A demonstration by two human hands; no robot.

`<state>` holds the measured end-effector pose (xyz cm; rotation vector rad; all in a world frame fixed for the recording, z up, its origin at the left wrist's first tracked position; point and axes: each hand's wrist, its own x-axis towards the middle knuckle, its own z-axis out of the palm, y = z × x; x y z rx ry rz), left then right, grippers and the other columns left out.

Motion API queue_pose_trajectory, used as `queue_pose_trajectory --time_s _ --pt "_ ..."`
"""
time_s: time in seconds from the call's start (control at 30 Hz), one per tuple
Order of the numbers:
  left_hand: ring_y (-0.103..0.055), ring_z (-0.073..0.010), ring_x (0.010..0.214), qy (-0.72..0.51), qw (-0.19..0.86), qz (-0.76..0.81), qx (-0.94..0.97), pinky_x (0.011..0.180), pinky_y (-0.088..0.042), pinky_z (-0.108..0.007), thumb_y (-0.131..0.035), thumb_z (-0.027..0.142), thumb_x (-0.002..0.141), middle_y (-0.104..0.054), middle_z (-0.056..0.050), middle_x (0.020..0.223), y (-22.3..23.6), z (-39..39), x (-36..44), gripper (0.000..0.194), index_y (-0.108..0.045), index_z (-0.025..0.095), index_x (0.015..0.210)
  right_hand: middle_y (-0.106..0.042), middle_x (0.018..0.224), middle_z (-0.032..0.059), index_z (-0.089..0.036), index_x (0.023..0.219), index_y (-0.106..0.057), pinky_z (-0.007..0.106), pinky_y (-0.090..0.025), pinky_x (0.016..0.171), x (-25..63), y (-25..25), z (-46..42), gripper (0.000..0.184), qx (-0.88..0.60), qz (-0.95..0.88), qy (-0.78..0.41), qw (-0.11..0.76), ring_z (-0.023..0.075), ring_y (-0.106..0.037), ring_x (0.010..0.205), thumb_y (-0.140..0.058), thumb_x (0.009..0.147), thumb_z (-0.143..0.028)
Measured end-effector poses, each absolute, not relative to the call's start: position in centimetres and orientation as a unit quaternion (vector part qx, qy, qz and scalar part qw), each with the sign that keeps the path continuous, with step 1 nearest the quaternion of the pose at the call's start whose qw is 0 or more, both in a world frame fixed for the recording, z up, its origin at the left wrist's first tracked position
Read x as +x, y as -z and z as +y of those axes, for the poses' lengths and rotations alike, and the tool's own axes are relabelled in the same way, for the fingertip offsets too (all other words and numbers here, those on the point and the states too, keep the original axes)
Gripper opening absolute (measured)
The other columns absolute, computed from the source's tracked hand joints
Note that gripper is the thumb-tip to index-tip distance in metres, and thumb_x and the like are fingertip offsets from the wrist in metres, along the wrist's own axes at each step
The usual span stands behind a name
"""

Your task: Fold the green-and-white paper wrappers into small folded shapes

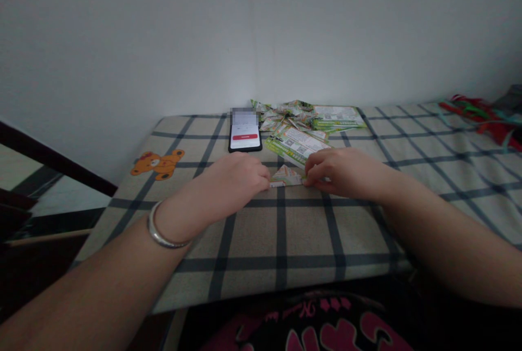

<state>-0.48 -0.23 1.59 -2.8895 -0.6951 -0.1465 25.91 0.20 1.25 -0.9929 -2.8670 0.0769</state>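
A small folded paper (289, 176) lies on the checked tablecloth, a triangular flap standing at its middle above a narrow strip. My left hand (240, 176), with a silver bangle at the wrist, has its fingers closed on the strip's left end. At the right end, my right hand (336, 172) pinches the same paper between thumb and fingers. Both ends of the paper are partly hidden by the fingertips. Just beyond my right hand lies a flat printed leaflet (297, 143), green and white with square codes.
A phone (245, 132) with a lit screen lies beyond my left hand. Several folded paper pieces (287, 114) are heaped by the wall (261, 30), beside more leaflets (340, 117). A bear cutout (158, 165) sits at left; red and green items (481, 117) lie far right.
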Motion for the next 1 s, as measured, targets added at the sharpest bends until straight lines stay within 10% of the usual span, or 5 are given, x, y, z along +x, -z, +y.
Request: queue_pose_trajectory --time_s 1.0 --pt "-0.065 -0.0193 0.085 0.022 0.039 -0.285 -0.958 0.079 -0.050 -0.035 -0.051 0.009 0.082 -0.071 -0.004 0.088 -0.8 0.2 -0.8 0.024 -0.073 0.018 0.081 -0.069 0.084 0.0015 -0.022 0.078 -0.069 0.027 -0.041 0.066 26.2 -1.5 0.3 0.015 -0.350 -0.936 -0.030 0.006 0.0154 -0.061 0.080 -0.056 0.079 -0.016"
